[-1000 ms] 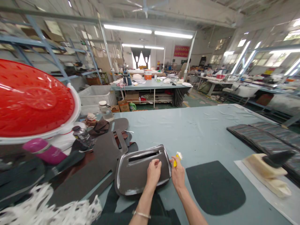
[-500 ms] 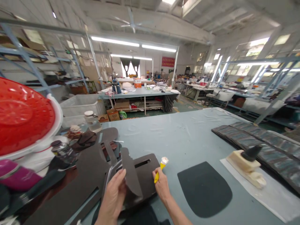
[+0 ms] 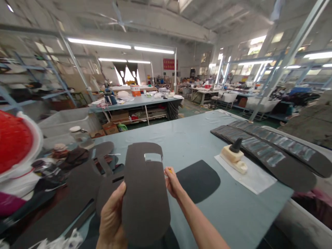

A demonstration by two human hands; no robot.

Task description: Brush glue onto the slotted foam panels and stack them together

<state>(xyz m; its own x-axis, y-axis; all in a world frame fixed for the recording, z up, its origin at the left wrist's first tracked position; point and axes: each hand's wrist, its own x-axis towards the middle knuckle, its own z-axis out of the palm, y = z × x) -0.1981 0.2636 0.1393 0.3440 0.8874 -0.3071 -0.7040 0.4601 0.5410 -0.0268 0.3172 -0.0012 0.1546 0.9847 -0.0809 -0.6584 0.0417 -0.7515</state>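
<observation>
My left hand [image 3: 111, 218] grips a dark grey leather-like panel [image 3: 145, 190] with a rectangular slot near its top, holding it up off the table with the thumb on its left edge. My right hand [image 3: 171, 181] is closed at the panel's right edge, with a yellow brush handle [image 3: 169, 170] just showing in it. Under the raised panel lies a stack of similar dark cut panels [image 3: 109, 185]. A dark rounded pad [image 3: 198, 180] lies on the table to the right of my right hand.
A cream glue block with a black top [image 3: 234, 155] sits on white paper [image 3: 249, 176]. Long rows of dark glued strips [image 3: 269, 154] lie at the right. A red and white basket [image 3: 15, 148], a jar [image 3: 77, 133] and bottles crowd the left. Other worktables stand behind.
My left hand has lifted the slotted panel off the stack and turned it upright. The view has swung to the right. The brush is now mostly hidden behind the panel.
</observation>
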